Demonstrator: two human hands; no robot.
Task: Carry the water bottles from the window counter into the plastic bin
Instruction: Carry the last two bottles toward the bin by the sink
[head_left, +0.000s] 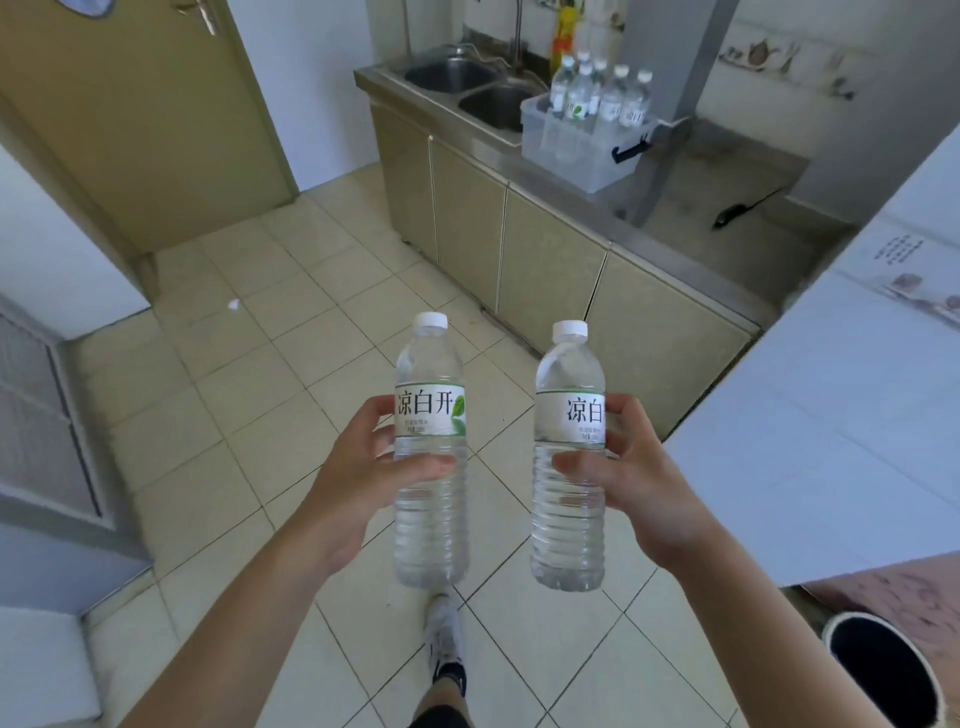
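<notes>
Left hand (363, 467) grips one water bottle (430, 452) around the label, right hand (631, 467) grips second bottle (569, 457) likewise; both upright, caps up, long axes vertical, carried side by side over tile floor. Plastic bin (576, 143) at 1 o'clock, well apart, on steel counter (691, 223) just right of double sink (467, 85). Right hand nearer to bin, probably. Holds several upright bottles (597, 98) already, clustered toward far side; near side looks free for both.

bottles in hands: 2 (430, 457) (569, 457) | bottles in bin: 5 (597, 101) | bins: 1 (566, 150)
</notes>
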